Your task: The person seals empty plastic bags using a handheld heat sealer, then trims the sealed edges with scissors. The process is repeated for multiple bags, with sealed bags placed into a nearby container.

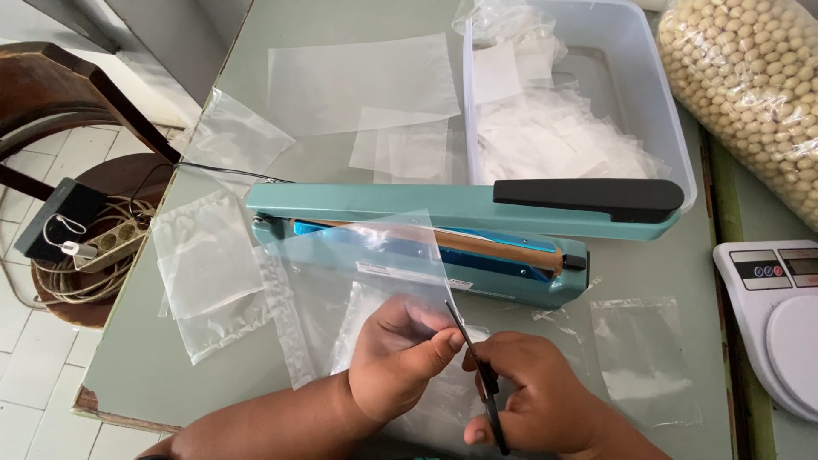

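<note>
My left hand (399,358) pinches a clear plastic sheet (375,264) near its lower right edge and holds it up in front of a teal heat sealer (426,217). My right hand (541,400) grips black scissors (477,366), whose thin blades point up and touch the sheet's edge beside my left thumb. The sealer's arm, with a black handle (588,194), is raised, showing the brown sealing strip under it.
Clear plastic bags lie around: left (204,255), right (643,358), far side (362,81). A clear tub (660,94) holds more bags. A sack of beans (754,85) and a white scale (780,315) are at right. A chair with power strip (111,243) stands left.
</note>
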